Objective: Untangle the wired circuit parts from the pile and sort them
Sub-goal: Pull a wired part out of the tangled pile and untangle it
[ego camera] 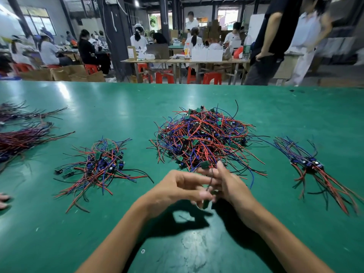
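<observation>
Lying on a smooth green worktop (197, 243) are bundles of thin red, blue and black wires. Bare room runs along the near edge. A small heap (98, 166) sits left, the big tangled pile (201, 138) in the middle, a neat bunch (309, 164) right. The left hand (177, 186) and right hand (230, 186) meet before the pile, fingers pinching one wired part (209, 191).

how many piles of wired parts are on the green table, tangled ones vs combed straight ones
Tangled heaps: 2, the big centre pile and the smaller left pile
Straightened bundles: 3, the right bundle, the left-edge bundle and the far-left bundle
Total: 5
</observation>
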The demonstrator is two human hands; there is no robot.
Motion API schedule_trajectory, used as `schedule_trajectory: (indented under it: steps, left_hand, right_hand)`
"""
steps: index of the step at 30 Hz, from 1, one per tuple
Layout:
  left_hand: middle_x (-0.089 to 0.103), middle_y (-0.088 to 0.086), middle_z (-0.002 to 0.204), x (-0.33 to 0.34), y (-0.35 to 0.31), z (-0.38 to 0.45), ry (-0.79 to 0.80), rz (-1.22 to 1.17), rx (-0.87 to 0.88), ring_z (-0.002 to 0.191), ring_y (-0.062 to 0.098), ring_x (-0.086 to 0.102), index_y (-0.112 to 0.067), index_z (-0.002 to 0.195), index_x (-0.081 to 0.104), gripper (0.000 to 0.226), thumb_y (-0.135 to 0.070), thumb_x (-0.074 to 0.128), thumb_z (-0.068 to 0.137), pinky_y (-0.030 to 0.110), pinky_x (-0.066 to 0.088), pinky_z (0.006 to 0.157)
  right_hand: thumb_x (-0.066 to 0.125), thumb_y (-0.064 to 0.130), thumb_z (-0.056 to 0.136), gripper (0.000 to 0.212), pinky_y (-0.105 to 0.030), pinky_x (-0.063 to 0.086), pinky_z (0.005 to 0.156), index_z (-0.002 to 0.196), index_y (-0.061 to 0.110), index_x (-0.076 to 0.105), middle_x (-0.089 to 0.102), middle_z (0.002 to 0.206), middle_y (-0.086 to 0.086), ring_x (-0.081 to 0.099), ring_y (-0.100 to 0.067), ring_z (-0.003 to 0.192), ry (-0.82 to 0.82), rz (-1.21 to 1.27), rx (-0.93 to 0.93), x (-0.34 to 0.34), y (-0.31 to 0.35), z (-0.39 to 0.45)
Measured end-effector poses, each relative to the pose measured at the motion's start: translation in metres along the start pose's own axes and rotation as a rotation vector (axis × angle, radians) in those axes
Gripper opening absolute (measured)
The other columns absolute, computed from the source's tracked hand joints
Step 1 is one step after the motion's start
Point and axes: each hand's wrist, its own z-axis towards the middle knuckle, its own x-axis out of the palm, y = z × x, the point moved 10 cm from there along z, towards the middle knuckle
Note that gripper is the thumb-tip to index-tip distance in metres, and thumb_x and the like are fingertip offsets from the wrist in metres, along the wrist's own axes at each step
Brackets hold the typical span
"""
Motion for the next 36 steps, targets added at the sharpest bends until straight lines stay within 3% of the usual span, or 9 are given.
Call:
schedule_trajectory:
  steps: [5,9,12,18,22,25,29,33,36]
  left_hand:
    - [0.077,0.009,0.090,0.009,0.014,-0.001,0.025,0.116,-0.117,0.068,0.017,0.070,-0.006,0.111,0.076,0.025,-0.018,0.076,0.089,0.024,0.053,0.067]
    - [0.076,0.015,0.095,-0.017,0.012,0.001,-0.254,0.073,-0.137,0.064,0.025,0.071,-0.010,0.088,0.075,0.045,-0.053,0.063,0.094,0.027,0.052,0.049]
    - [0.076,0.011,0.095,-0.036,0.010,-0.003,-0.429,0.114,-0.112,0.068,0.025,0.072,-0.013,0.093,0.074,0.045,-0.057,0.065,0.089,0.028,0.049,0.048]
    - [0.074,0.005,0.117,-0.024,0.006,0.001,-0.328,-0.176,-0.051,0.103,0.019,0.070,-0.013,0.119,0.072,0.038,-0.039,0.067,0.092,0.032,0.049,0.087]
    - [0.072,0.010,0.096,-0.019,0.004,0.002,-0.327,-0.349,0.000,0.081,0.023,0.070,-0.007,0.112,0.062,0.027,-0.023,0.068,0.091,0.028,0.057,0.078]
    - [0.075,0.014,0.103,-0.020,0.000,0.003,-0.333,-0.403,0.048,0.090,0.024,0.072,0.001,0.113,0.057,0.024,-0.013,0.063,0.093,0.031,0.059,0.083]
    - [0.072,0.020,0.116,-0.032,-0.003,0.001,-0.381,-0.402,0.064,0.097,0.032,0.067,-0.012,0.106,0.054,0.029,-0.022,0.073,0.087,0.051,0.047,0.101]
    - [0.072,0.018,0.119,-0.032,-0.005,0.003,-0.343,-0.521,0.104,0.092,0.019,0.071,-0.014,0.113,0.049,0.040,-0.026,0.074,0.083,0.030,0.057,0.085]
    - [0.073,0.016,0.117,-0.031,-0.008,0.003,-0.310,-0.580,0.129,0.100,0.019,0.073,-0.015,0.115,0.048,0.036,-0.022,0.070,0.088,0.026,0.057,0.080]
  right_hand:
    - [0.059,0.054,0.087,0.037,-0.021,0.049,0.059,0.104,0.026,0.076,0.077,0.104,-0.004,0.059,-0.013,0.071,-0.013,0.051,-0.071,-0.008,0.005,0.000]
    - [0.057,0.045,0.091,0.035,-0.017,0.045,0.058,0.112,0.024,0.076,0.075,0.094,0.003,0.055,-0.007,0.069,0.001,0.015,-0.136,-0.009,0.014,-0.003]
    - [0.055,0.039,0.093,0.040,-0.018,0.042,0.058,0.123,0.015,0.067,0.069,0.081,0.004,0.050,-0.009,0.066,0.003,-0.104,-0.193,-0.006,0.019,-0.004]
    - [0.058,0.014,0.097,0.046,-0.019,0.042,0.057,0.141,0.022,0.049,0.067,0.070,-0.006,0.050,-0.011,0.059,0.091,-0.076,-0.241,0.010,0.024,-0.010]
    - [0.064,0.012,0.095,0.046,-0.019,0.049,0.059,0.138,0.024,0.055,0.073,0.074,-0.008,0.065,-0.011,0.067,0.127,-0.039,-0.324,0.014,0.036,-0.018]
    - [0.065,0.014,0.090,0.028,-0.024,0.047,0.060,0.114,0.024,0.074,0.076,0.088,-0.015,0.064,-0.014,0.066,0.113,-0.033,-0.333,0.009,0.040,-0.018]
    - [0.058,0.019,0.074,0.040,-0.023,0.044,0.064,0.108,0.021,0.080,0.077,0.102,-0.010,0.058,-0.016,0.070,0.164,-0.042,-0.286,0.004,0.037,-0.016]
    - [0.056,0.034,0.072,0.044,-0.019,0.047,0.064,0.107,0.022,0.080,0.077,0.104,-0.012,0.060,-0.014,0.075,0.245,0.017,-0.242,0.009,0.037,-0.014]
    - [0.065,0.035,0.082,0.034,-0.021,0.046,0.063,0.111,0.022,0.075,0.076,0.102,-0.018,0.060,-0.019,0.077,0.227,0.058,-0.218,0.011,0.035,-0.013]
